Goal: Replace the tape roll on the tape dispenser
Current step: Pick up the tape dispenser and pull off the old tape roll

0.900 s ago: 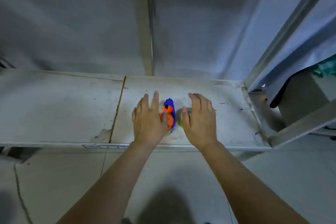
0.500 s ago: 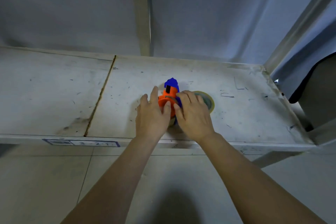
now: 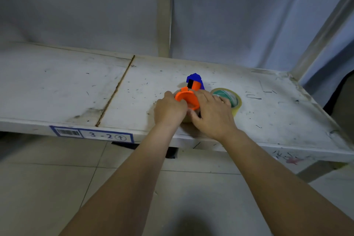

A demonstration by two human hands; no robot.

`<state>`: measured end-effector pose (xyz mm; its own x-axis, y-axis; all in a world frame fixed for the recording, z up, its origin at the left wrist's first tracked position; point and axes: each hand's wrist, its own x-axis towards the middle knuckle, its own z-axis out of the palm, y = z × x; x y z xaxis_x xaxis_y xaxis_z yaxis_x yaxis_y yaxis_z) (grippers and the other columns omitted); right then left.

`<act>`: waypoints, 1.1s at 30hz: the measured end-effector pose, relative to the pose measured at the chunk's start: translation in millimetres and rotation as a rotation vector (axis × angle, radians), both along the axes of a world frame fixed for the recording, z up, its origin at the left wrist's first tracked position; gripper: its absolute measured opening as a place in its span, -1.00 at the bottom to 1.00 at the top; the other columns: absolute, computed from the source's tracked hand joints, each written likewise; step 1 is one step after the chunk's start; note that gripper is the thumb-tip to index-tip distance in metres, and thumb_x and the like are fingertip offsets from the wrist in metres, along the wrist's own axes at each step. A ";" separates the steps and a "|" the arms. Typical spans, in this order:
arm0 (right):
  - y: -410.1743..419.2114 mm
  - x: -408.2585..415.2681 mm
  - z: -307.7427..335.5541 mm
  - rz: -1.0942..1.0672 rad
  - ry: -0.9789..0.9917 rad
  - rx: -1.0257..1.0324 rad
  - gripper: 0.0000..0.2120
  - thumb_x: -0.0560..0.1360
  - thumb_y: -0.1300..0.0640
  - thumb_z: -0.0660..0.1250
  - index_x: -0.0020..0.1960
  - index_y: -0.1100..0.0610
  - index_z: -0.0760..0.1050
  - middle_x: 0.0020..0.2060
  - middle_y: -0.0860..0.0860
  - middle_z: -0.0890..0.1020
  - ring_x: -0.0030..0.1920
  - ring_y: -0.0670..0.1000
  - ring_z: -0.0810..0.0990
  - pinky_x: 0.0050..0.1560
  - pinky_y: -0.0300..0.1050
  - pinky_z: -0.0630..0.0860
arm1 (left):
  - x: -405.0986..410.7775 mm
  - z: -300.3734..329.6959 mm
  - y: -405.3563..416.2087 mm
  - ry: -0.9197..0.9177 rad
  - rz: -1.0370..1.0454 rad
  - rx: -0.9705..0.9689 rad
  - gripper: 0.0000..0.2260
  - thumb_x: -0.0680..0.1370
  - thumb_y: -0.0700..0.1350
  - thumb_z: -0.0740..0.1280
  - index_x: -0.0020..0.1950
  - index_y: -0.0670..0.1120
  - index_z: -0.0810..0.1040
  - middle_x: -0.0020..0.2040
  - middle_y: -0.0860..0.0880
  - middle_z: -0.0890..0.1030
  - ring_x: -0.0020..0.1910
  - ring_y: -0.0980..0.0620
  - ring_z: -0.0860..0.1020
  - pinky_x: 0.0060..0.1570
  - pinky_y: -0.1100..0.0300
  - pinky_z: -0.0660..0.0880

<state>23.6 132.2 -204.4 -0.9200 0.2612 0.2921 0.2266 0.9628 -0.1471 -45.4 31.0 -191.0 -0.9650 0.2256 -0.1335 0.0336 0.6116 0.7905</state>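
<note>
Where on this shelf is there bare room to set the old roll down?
Bare: left of the seam, and right of the tape roll. Crowded: both hands, left and right, on the dispenser.

Bare forearms and hands (image 3: 191, 113), seemingly no sleeves.

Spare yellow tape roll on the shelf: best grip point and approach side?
Probably pinch the tape roll across its outer rim, coming from above on its right side. It lies flat on the shelf with the core facing up, and the right hand and dispenser crowd its left edge.
</note>
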 end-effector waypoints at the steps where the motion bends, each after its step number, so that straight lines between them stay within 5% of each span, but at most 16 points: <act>1: -2.6 1.0 1.4 0.001 -0.015 -0.005 -0.36 0.43 -0.26 -0.01 0.43 -0.01 0.26 0.34 -0.01 0.47 0.27 0.09 0.48 0.28 0.15 0.28 | 0.7 4.0 -1.1 -0.020 -0.003 0.010 -0.70 0.50 -0.11 0.20 0.20 -0.17 0.44 0.09 -0.18 0.57 -0.04 -0.13 0.50 -0.19 0.09 0.35; 5: -11.8 5.7 11.0 0.014 -0.030 -0.031 -0.34 0.37 -0.27 0.12 0.40 0.01 0.27 0.29 0.02 0.51 0.22 0.11 0.52 0.32 0.16 0.28 | 11.6 16.5 -9.3 -0.040 0.003 0.057 -0.72 0.50 -0.16 0.22 0.19 -0.18 0.42 0.06 -0.19 0.58 -0.01 -0.17 0.56 -0.10 0.03 0.53; 9: -26.2 17.1 21.4 0.053 0.008 -0.127 -0.27 0.33 -0.21 0.27 0.42 0.05 0.25 0.27 0.05 0.49 0.18 0.12 0.49 0.16 0.03 0.43 | 30.4 25.7 -27.2 -0.098 0.025 0.203 -0.68 0.43 -0.14 0.35 0.14 -0.14 0.38 -0.05 -0.10 0.54 -0.10 -0.13 0.51 -0.20 0.09 0.44; 14: -48.8 41.3 28.7 0.063 0.119 -0.280 -0.16 0.23 -0.30 0.19 0.43 0.05 0.24 0.26 0.02 0.46 0.20 0.10 0.44 0.16 0.00 0.43 | 57.5 41.2 -48.7 -0.126 0.092 0.365 -0.68 0.39 -0.17 0.30 0.05 0.01 0.26 -0.09 -0.11 0.54 -0.20 -0.08 0.52 -0.20 0.02 0.51; 22: -91.9 60.0 54.6 0.127 0.269 -0.425 -0.21 0.30 -0.15 0.46 0.42 0.07 0.24 0.28 0.04 0.38 0.12 -0.10 0.33 0.03 -0.22 0.33 | 79.4 68.2 -92.3 -0.096 0.063 0.557 -0.54 0.40 -0.20 0.37 0.17 -0.08 0.17 -0.13 -0.01 0.44 -0.19 0.09 0.49 -0.25 0.17 0.49; 26: -100.9 57.9 55.5 0.093 0.306 -0.460 -0.26 0.32 -0.17 0.41 0.39 0.09 0.27 0.25 0.06 0.44 0.14 -0.01 0.40 0.02 -0.18 0.32 | 72.7 60.6 -99.0 -0.030 0.060 0.570 -0.56 0.31 -0.18 0.43 0.13 -0.14 0.35 -0.08 -0.07 0.55 -0.16 0.01 0.58 -0.16 0.09 0.57; 30: -89.2 55.4 46.2 -0.105 0.296 -0.262 -0.33 0.23 -0.30 0.22 0.25 0.02 0.40 0.04 -0.03 0.62 0.09 0.12 0.43 0.05 0.04 0.42 | 71.0 47.0 -87.4 -0.005 0.011 0.573 -0.55 0.30 -0.18 0.49 0.11 -0.09 0.38 -0.09 0.00 0.55 -0.11 0.02 0.58 -0.13 0.09 0.58; 33: -73.4 49.9 42.4 -0.106 0.241 -0.355 -0.33 0.23 -0.28 0.29 0.25 0.02 0.36 0.05 0.00 0.60 0.10 0.11 0.44 0.07 0.04 0.45 | 68.3 37.2 -74.9 -0.031 -0.008 0.634 -0.60 0.34 -0.06 0.52 0.06 -0.08 0.43 -0.13 0.04 0.56 -0.17 0.10 0.59 -0.22 0.18 0.56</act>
